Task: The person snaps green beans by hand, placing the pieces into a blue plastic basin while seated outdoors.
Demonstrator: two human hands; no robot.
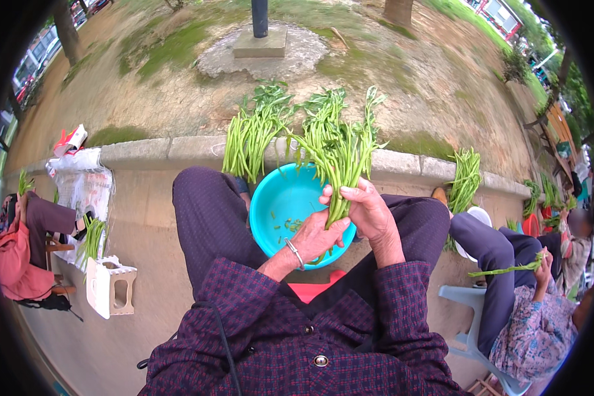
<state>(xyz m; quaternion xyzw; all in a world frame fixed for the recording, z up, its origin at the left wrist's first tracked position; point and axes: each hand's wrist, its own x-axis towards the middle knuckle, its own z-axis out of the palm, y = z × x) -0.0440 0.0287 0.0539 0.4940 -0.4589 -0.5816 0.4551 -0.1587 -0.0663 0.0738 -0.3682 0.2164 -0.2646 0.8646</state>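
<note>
Both my hands grip a bunch of long green leafy stems (344,171) above a turquoise plastic basin (267,198). My left hand (317,235), with a silver bangle at its wrist, closes around the lower stem ends. Higher up, my right hand (369,208) holds the same bunch with its thumb across the stems. Leaves fan out at the far end, over the concrete kerb, where held and lying stems are hard to tell apart. Short cut pieces of stem (292,225) lie in the basin, which stands between my knees. Another bunch of green stems (250,138) rests on the kerb to the left.
The concrete kerb (143,154) runs across in front, with a post base (260,44) beyond. Part of a red object (309,291) shows below the basin. At left are a folding stool (111,287) and a seated person (24,267); at right, another person (529,326) holds stems.
</note>
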